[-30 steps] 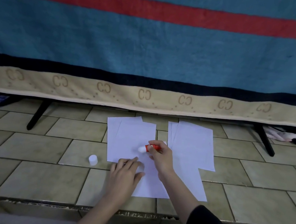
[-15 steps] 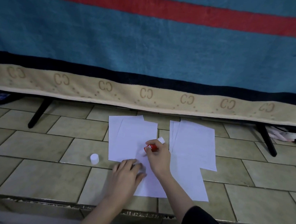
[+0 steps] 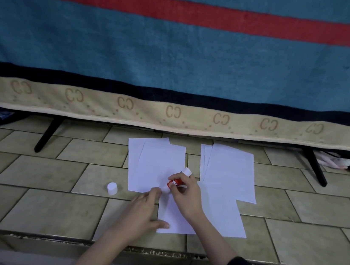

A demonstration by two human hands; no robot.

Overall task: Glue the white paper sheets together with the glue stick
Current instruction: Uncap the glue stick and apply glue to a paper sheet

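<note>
Behind the work place hangs a wide blue blanket with a red stripe and a beige border (image 3: 172,114), and below it lies the floor of pale greenish stone tiles (image 3: 38,203) on which the papers are spread. The right hand (image 3: 185,197) grips the red glue stick with white ends (image 3: 177,180); its long axis is tilted, the glue end pointing down and toward the left, where it touches the paper close to the fingertips (image 3: 154,191) of the left hand (image 3: 141,211). The left hand lies flat with spread fingers and presses down the white paper sheet nearest to the person (image 3: 176,221), the thumb resting near its lower edge. This sheet lies partly over the left pair of white sheets (image 3: 154,163), and the glue tip is just where they overlap, so the next stroke, I judge, must run along this zone while the left hand holds the paper quiet. Both hands are close together, and the right one is the nearer to the stick's work. I count one glue stick, one small white cap (image 3: 112,188) standing apart on the left, two sheets in the left pile, and a fanned right pile of white sheets (image 3: 228,172) of perhaps three or four; the exact number I cannot tell.
</note>
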